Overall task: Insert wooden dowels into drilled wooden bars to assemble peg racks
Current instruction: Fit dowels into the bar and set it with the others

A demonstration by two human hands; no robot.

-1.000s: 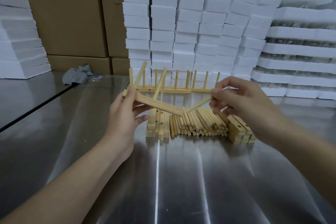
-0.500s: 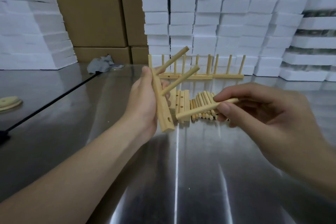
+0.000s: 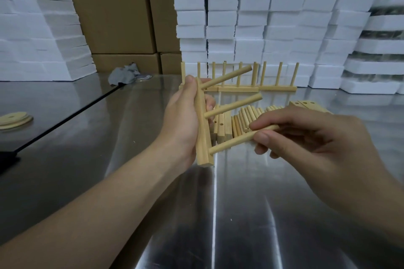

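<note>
The person stood at the steel bench [image 3: 240, 214] with a drilled bar [image 3: 203, 144] held nearly upright, just above the bench, on the near side of the stock. The left hand [image 3: 181, 120] was wrapped around the bar's upper half, thumb over the top. Two dowels already stuck out of it to the right, an upper dowel [image 3: 227, 77] and a middle dowel [image 3: 234, 105]. The right hand [image 3: 310, 137] pinched a third dowel [image 3: 236, 141] between thumb and forefinger near its far end, and its near tip met the bar close to the bottom. I could not tell whether that tip had entered the hole or only touched the face.

The grip sat well back from the working end, so I thought the dowel could go in crooked and bind, or skid off the hole's edge. The left hand also held the bar high, away from where the push landed. A hard shove might have swung the bottom of the bar away. The two seated dowels looked roughly parallel, so a skewed third would have spoiled the rack.

Just beyond lay the loose dowels [image 3: 247, 116] and spare bars [image 3: 222, 129], which a slip could have scattered. Farther back stood the finished racks [image 3: 238, 89].
</note>
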